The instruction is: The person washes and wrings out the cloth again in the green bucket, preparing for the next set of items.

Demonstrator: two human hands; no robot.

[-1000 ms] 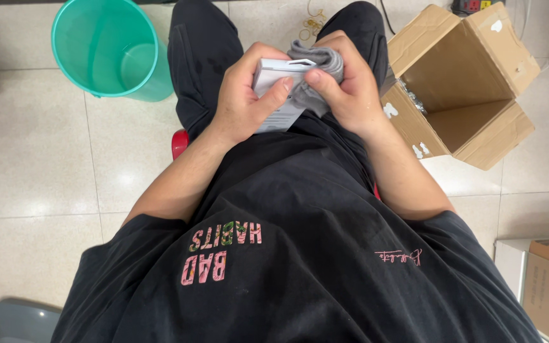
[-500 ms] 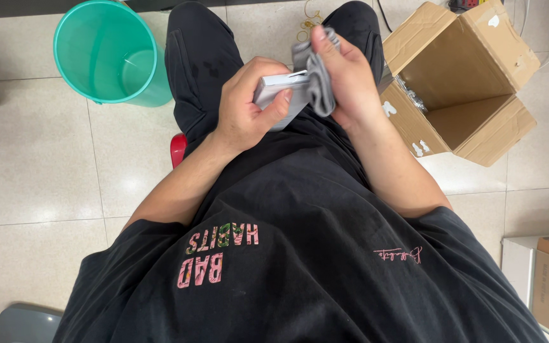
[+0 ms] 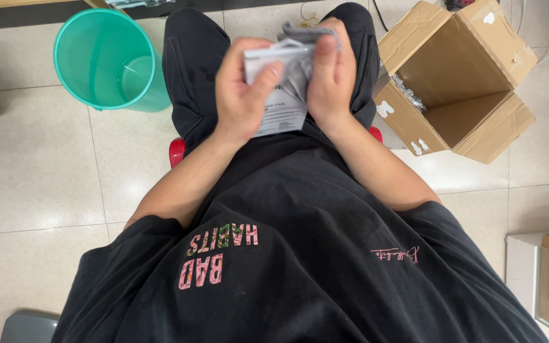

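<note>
Here, looking down from the head camera, a seated person in a black T-shirt and black trousers is working over their lap. Starting at the left, a green plastic bucket (image 3: 106,60) is standing on the pale tiled floor (image 3: 33,171), well apart from the hands. Moving inward, the left hand (image 3: 243,89) is gripping a flat white packet (image 3: 281,95), thumb pressing across its upper front and fingers curling behind its left edge. Just beside it, the right hand (image 3: 328,76) is clenching around a soft grey cloth (image 3: 300,44) bunched at the top of the packet, both being held above the thighs. The hands are blurred, so it is unclear whether the cloth is inside the packet or resting against it.

Judging by how it is sitting between the fingers, the packet is looking light, thin and bendy, probably slick, so pinching it by an edge is seeming safest. The cloth is appearing limp and easy to crumple; any fold is offering a hold.

Farther right, an open cardboard box (image 3: 459,82) is lying tipped on the floor, near the person's right knee.
</note>
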